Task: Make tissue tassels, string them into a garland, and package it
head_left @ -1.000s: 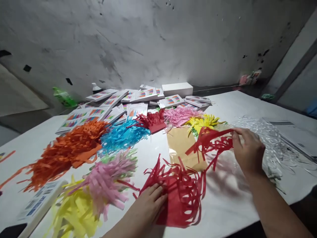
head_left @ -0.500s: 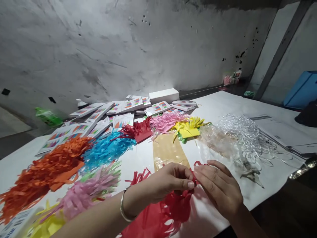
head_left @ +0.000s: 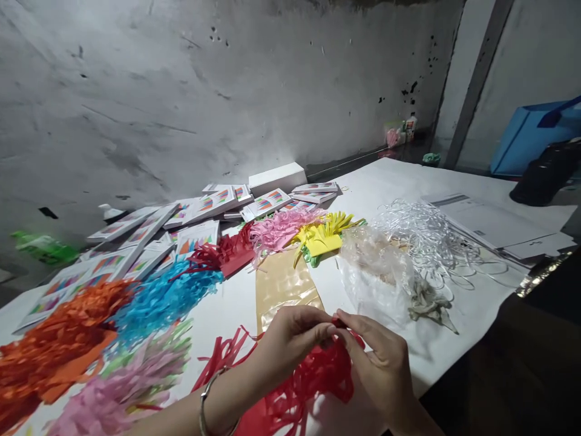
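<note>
Left hand [head_left: 297,332] and right hand [head_left: 380,354] both pinch red paper [head_left: 320,372], fingertips close; print on boxes [head_left: 211,204] unreadable.

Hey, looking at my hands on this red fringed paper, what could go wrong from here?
The red fringed paper might tear where the left hand and right hand pinch it together. Its loose strips, close to the bracelet on the left wrist, could snag. Off to the right, the loose white strands beside the clear plastic bag may tangle if brushed.
</note>
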Motion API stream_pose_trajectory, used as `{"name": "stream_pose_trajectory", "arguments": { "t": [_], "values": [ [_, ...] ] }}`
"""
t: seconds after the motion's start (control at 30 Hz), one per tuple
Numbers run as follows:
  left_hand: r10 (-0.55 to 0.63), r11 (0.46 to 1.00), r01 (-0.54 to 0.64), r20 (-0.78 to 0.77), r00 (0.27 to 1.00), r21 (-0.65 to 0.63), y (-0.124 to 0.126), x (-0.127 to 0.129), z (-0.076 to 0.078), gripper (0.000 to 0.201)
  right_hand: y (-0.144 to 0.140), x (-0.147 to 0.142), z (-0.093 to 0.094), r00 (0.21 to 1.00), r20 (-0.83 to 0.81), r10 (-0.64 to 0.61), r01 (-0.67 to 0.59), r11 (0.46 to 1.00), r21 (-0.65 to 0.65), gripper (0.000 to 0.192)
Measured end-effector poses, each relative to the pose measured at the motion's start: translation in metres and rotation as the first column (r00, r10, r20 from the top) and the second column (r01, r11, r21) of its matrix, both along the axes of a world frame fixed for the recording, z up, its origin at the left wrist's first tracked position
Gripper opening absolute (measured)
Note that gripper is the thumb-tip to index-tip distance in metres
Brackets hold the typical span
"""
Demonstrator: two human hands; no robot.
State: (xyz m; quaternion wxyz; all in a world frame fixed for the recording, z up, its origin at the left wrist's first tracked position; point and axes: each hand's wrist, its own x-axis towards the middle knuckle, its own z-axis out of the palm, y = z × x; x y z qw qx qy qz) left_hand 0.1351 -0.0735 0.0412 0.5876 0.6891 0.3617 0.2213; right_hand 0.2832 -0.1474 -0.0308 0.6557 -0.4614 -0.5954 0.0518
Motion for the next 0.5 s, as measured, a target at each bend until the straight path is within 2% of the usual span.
{"name": "stream_pose_trajectory", "arguments": {
  "t": [0.07,0.13,0.23,0.3,0.37,0.43,0.5],
  "values": [
    [-0.027,0.982,0.039,-0.069,0.997,0.186,0.004,0.001,-0.002,0.027,0.003,0.001,-0.003,0.996,0.066,-0.061,0.059,0.997,0.040,0.035],
    [-0.051,0.927,0.094,-0.127,0.991,0.362,0.008,0.002,-0.004,0.018,0.005,0.003,-0.003,0.991,0.100,-0.093,0.089,0.995,0.044,0.036],
    [-0.067,0.835,0.164,-0.198,0.978,0.525,0.014,0.005,-0.005,0.017,0.008,0.006,-0.001,0.996,0.088,-0.031,0.039,0.996,-0.085,0.024],
    [-0.068,0.829,0.183,-0.230,0.971,0.528,0.020,0.009,-0.003,0.021,0.009,0.009,-0.003,0.998,0.057,0.025,-0.014,0.983,-0.183,0.019],
    [-0.110,0.867,0.217,-0.252,0.961,0.449,0.030,0.016,-0.001,0.028,0.009,0.009,-0.009,0.999,0.014,0.043,-0.038,0.971,-0.237,0.021],
    [-0.142,0.885,0.235,-0.248,0.958,0.402,0.046,0.030,0.000,0.029,0.008,0.008,-0.018,1.000,-0.006,0.027,-0.027,0.970,-0.241,0.021],
    [-0.153,0.855,0.266,-0.272,0.950,0.446,0.065,0.050,-0.005,0.024,0.007,0.006,-0.026,1.000,0.027,0.004,0.002,0.976,-0.218,0.020]
  ]
}}
